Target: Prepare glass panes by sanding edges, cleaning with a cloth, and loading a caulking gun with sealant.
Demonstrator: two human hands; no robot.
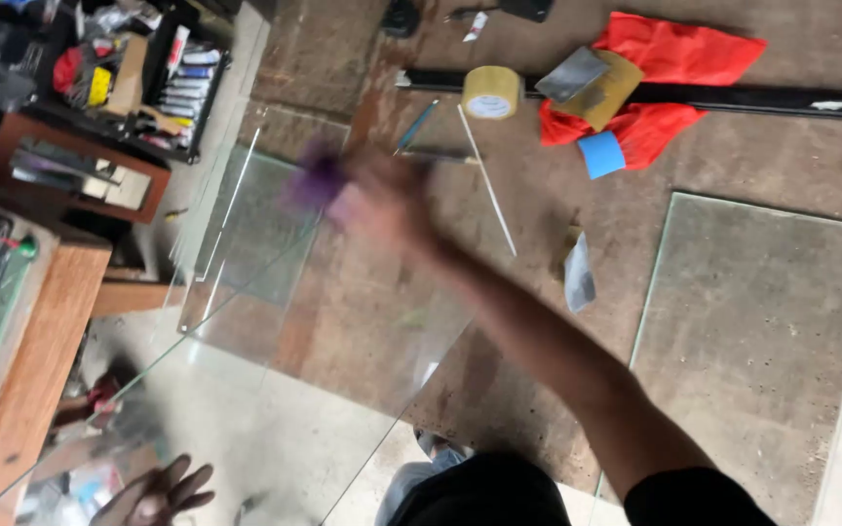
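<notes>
At the far left, a black tray of tubes and tools (163,83) is seen on the floor, with a wooden table (36,351) near it at the left edge.

At the near left, the left hand (158,495) is laid flat under or against the near edge of a big clear glass sheet (275,390). Its fingers (192,479) are spread wide, likely so that the sheet is kept steady. It cannot be told if the glass is truly touched, as the hand is seen through it.

The glass sheet is stretched from the near left up to the middle of the floor. A smaller glass pane (255,224) is laid under its far end.

In the middle, the right hand (382,200) is held out over the far part of the sheet. A purple cloth (319,180) is seen at the left of the hand, by its fingers. The hand is very blurred, so it cannot be told if the fingers are pinched on the cloth or pressed flat on it. The cloth seems to be held on the glass to rub it.

Farther off, a roll of brown tape (491,93) and a red cloth (669,83) are left on the floor. At the right, another glass pane (762,331) is laid flat, well apart from both hands.
</notes>
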